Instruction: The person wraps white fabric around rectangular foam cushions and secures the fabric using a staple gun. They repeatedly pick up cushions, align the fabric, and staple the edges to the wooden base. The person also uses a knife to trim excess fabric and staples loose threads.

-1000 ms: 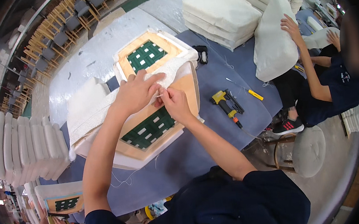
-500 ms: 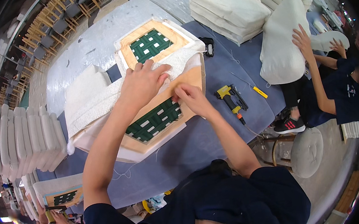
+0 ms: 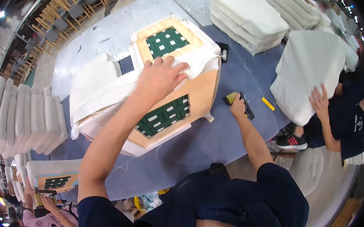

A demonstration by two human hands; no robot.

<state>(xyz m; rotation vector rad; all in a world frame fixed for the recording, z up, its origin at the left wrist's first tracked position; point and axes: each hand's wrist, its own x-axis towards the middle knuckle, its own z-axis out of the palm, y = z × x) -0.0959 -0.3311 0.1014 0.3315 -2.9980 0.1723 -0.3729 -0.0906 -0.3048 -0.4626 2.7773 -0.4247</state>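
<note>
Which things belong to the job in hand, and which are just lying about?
In the job:
wooden seat frame
white fabric, under the left hand
yellow staple gun, in the right hand

Apparently just lying about:
yellow-handled tool
second webbed frame
white cushion stack

Rough white cloth [image 3: 109, 93], smooth wood panel [image 3: 204, 87], matt blue table covering [image 3: 190, 150], glossy sheeting [image 3: 100, 41]

The chair seat [image 3: 164, 113] tilts at frame centre, wood and green-and-white webbing [image 3: 174, 111] exposed, white fabric [image 3: 112, 91] along its upper edge; right of it, a yellow-and-black staple gun [image 3: 248, 108].
</note>
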